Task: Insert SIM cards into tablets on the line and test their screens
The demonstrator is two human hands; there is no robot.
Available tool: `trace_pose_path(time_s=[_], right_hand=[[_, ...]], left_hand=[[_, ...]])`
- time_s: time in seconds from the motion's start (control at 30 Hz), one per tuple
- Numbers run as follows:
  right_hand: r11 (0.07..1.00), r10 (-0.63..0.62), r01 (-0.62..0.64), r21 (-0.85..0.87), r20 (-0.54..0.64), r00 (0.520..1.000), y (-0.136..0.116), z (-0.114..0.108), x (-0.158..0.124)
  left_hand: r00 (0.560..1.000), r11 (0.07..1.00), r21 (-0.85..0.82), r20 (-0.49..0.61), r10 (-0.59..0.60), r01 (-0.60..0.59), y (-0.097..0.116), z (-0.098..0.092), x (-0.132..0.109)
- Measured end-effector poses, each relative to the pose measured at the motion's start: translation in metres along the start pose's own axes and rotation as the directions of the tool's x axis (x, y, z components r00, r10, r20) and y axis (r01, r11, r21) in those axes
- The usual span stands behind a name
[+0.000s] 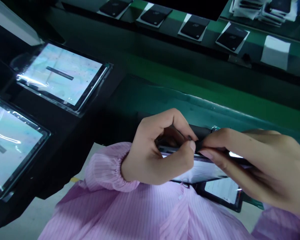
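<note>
My left hand (pixel 162 150) is closed in a pinch, thumb against forefinger, at the edge of a tablet-like device with a lit screen (pixel 205 170). From the other side my right hand (pixel 260 163) pinches too, its fingertips almost touching those of the left. A small black piece (pixel 199 144) shows between the two sets of fingertips; its exact kind is too small and dark to tell. The device stands steeply tilted in front of my body, partly hidden by both hands. Below it a second lit screen in a black frame (pixel 222 190) shows lines of text.
To the left, a tablet with a bright screen (pixel 65 73) and another tablet (pixel 12 143) lie on a dark surface. Along the back shelf several black devices (pixel 155 15) rest on white sheets. A stack of devices and sheets (pixel 265 11) stands at the upper right.
</note>
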State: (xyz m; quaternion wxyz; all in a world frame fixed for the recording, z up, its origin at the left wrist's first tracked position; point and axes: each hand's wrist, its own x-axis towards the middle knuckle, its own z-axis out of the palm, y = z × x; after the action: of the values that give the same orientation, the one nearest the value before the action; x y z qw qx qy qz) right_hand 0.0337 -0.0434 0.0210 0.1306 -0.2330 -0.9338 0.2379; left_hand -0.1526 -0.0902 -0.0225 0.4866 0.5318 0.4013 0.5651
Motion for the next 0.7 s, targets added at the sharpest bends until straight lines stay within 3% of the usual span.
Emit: trace_pose_path(time_s=[0.43,0.6,0.7], right_hand=[[0.999,-0.004,0.005,0.032,-0.010,1.000,0.004,-0.004,0.009],[0.992,0.117,-0.117,0.037,-0.009,0.993,0.027,-0.009,-0.027],[0.982,0.191,-0.191,0.006,-0.049,0.980,0.043,0.002,-0.060]], left_hand=[[0.999,0.999,0.010,-0.002,-0.042,0.042,-0.004,-0.002,0.003],[0.995,0.996,0.034,-0.065,-0.075,0.077,-0.017,-0.008,0.011],[0.991,0.996,0.037,-0.102,-0.083,0.087,-0.033,-0.012,0.023]])
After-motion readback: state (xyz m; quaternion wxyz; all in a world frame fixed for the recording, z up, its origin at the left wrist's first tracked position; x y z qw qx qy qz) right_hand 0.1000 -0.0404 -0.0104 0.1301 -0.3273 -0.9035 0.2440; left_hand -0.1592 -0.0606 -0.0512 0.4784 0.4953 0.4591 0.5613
